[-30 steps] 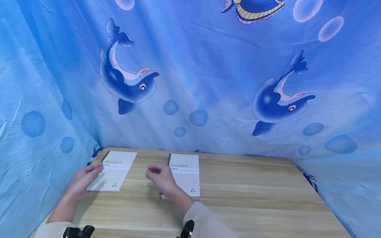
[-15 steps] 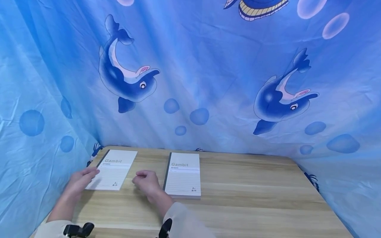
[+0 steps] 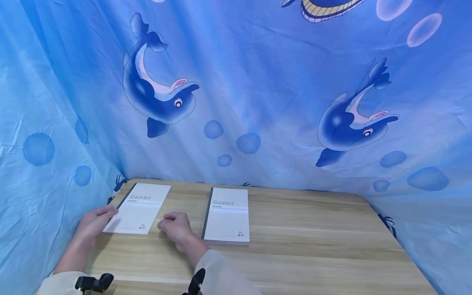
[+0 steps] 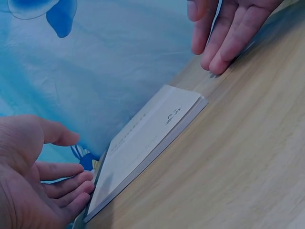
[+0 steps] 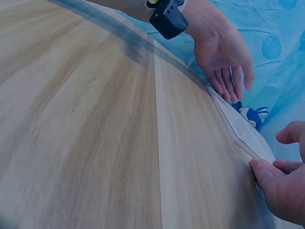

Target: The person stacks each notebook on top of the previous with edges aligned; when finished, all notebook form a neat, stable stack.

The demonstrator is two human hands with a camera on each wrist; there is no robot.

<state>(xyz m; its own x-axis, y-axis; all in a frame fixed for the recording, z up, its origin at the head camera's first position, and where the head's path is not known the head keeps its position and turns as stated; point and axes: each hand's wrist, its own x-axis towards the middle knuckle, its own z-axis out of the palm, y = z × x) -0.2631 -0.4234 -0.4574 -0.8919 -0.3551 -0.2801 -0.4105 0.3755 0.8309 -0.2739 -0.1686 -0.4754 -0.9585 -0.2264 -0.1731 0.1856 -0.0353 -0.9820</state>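
Note:
A white Gambit notebook (image 3: 138,211) with a dark spine lies flat at the table's left side. My left hand (image 3: 92,223) is at its spine edge. In the left wrist view, that left hand (image 4: 43,176) has its fingers loosely bent and its thumb apart, with nothing held; whether the fingertips touch the notebook (image 4: 147,148) is hard to tell. My right hand (image 3: 178,230) hovers low, just off the notebook's right side, and holds nothing. To its right lies a second Gambit notebook (image 3: 228,217), thicker-looking, perhaps a stack.
The wooden table (image 3: 313,246) stretches out to the right of the notebooks. A blue curtain (image 3: 280,102) printed with dolphins hangs behind it and along the left side. Black wrist devices (image 3: 94,282) sit on both sleeves.
My right hand has moved left, away from the second notebook and toward the first, uncovering the second one's lower left corner. My left hand has slid slightly left and toward me, off the first notebook's cover.

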